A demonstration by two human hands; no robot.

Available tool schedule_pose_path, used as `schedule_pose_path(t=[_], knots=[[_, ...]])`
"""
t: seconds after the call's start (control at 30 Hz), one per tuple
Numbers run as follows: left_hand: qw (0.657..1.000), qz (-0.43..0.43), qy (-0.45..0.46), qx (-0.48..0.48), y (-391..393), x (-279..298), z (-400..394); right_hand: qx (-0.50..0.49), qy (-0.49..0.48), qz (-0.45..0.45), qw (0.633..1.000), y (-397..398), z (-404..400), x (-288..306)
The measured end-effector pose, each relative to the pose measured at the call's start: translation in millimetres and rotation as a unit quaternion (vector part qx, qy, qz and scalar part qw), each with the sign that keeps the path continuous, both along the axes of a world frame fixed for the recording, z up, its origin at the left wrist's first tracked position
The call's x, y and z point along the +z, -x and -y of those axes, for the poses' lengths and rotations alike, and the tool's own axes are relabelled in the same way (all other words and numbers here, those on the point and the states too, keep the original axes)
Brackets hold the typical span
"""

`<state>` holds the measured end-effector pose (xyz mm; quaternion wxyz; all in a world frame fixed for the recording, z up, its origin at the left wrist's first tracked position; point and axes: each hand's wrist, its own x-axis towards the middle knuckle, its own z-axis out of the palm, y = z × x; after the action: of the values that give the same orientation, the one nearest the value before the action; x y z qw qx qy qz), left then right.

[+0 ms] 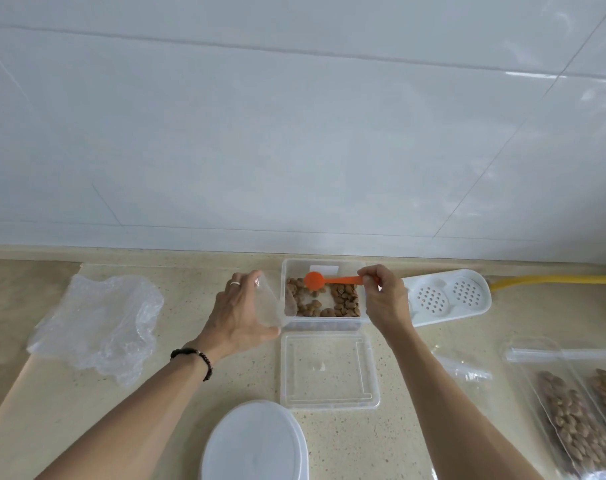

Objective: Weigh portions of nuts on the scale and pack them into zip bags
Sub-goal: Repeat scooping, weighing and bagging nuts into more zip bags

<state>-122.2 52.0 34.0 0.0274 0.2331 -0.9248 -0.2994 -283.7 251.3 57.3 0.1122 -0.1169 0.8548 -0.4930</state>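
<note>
My right hand (381, 292) pinches the orange plastic scoop (329, 281), handle running sideways, bowl over the nuts (343, 299) in the clear rectangular plastic tub (324, 323). My left hand (241, 313) grips a clear zip bag (272, 306), touching the tub's left wall, so the scoop should swing left.

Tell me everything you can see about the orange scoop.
The orange scoop looks like plastic, with a round bowl and a straight flat handle. It lies about level above the clear nut container, bowl to the left over the nuts. The right hand pinches its handle end; whether the bowl holds nuts cannot be told.
</note>
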Motion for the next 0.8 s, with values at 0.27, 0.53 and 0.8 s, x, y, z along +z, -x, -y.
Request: schedule_pose_path(t=[0.27, 0.53, 0.8], knots=[[1.000, 0.011, 0.013, -0.007, -2, 2, 2, 0.064, -0.019, 0.066, 0.996, 2, 13, -11], [1.000, 0.015, 0.005, -0.006, 0, -1, -1, 0.052, -0.031, 0.159, 0.985, 10, 2, -6], [1.000, 0.004, 0.015, -0.004, 4, 3, 1, -0.022, 0.064, 0.222, 0.973, 11, -13, -5]])
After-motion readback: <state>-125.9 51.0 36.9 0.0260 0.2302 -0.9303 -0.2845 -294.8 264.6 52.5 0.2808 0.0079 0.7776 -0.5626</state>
